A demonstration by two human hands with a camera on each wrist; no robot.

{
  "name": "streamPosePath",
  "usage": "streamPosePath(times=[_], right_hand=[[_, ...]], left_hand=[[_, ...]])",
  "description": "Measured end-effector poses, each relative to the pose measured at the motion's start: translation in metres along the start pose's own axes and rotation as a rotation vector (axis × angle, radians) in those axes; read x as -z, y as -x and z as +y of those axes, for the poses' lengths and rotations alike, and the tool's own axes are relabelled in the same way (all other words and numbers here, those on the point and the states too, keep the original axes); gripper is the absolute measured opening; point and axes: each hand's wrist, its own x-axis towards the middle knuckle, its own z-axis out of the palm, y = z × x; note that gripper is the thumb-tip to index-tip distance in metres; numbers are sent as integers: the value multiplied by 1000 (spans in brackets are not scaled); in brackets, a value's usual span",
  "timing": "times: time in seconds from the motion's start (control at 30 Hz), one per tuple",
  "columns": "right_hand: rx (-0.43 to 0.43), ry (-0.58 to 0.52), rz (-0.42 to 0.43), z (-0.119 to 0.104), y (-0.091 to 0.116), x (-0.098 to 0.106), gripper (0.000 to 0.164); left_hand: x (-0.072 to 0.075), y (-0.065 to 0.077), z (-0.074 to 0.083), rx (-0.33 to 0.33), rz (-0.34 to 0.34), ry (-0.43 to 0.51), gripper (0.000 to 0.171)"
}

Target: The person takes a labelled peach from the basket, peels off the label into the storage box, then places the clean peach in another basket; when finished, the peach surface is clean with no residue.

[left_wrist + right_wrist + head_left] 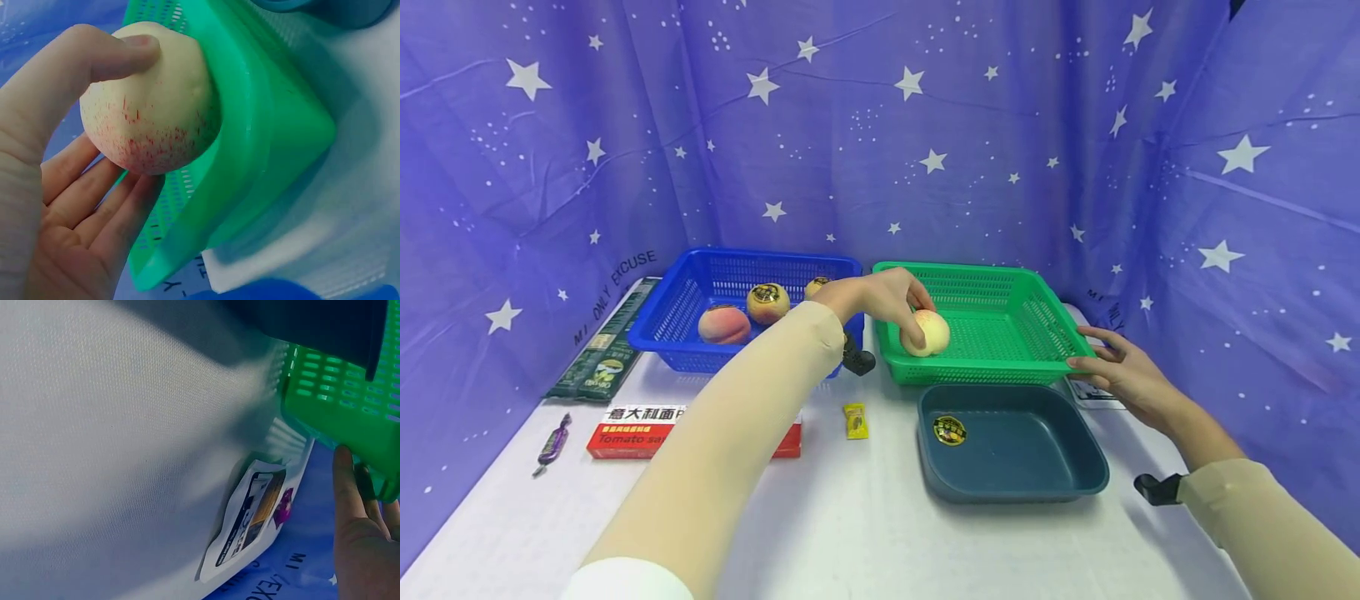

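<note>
The left hand [883,296] has a firm-looking hold on a pale peach [934,332], thumb pressed across its top and fingers curled beneath, so the hand is open only as far as the fruit's width. This peach, flecked with red on 1 side, is at the left end of the green slotted basket [985,368], within the outline of the rim; I cannot tell whether it touches the basket floor. The right hand [1131,379] meets the basket's opposite end, its fingers fairly straight and parted, touching the rim and outer wall; how hard they press I cannot tell. Beneath that hand lies a white packet [244,522] with a small purple wrapper [284,507] beside it. Left of the green basket, a blue slotted basket [685,362] contains 3 visible peaches, 2 of them bearing black-and-gold stickers, the rightmost partly hidden by the left arm. In front of the green basket sits a dark blue-grey tub [1011,492] with a round black-and-gold sticker [950,431] inside. A yellow sachet [855,421], a red-and-white box [632,437] crossed by the left forearm, a purple twist-wrapped candy [553,444] and dark green packaging [601,358] lie farther left.
</note>
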Motion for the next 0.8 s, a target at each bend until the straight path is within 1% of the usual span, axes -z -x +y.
streamPosePath(times=[0.07, 0.27, 0.33, 0.5, 0.6, 0.67, 0.8], right_hand=[[1, 4, 1, 0, 0, -1, 92], [-1, -9, 2, -1, 2, -1, 92], [2, -6, 0, -1, 2, -1, 91], [17, -1, 3, -1, 1, -3, 88], [14, 5, 4, -2, 1, -3, 88], [7, 65, 2, -4, 2, -2, 89], [-5, 240, 8, -14, 8, -1, 89]], left_hand=[[-3, -6, -1, 6, -23, -12, 60], [-10, -20, -4, 31, -73, -95, 57], [-11, -22, -5, 47, -83, -119, 56], [-13, -23, -5, 103, -98, -142, 52], [-13, -24, -4, 117, -96, -151, 49], [-14, -25, -4, 113, -87, -150, 48], [-13, -25, -7, 85, -52, -127, 48]])
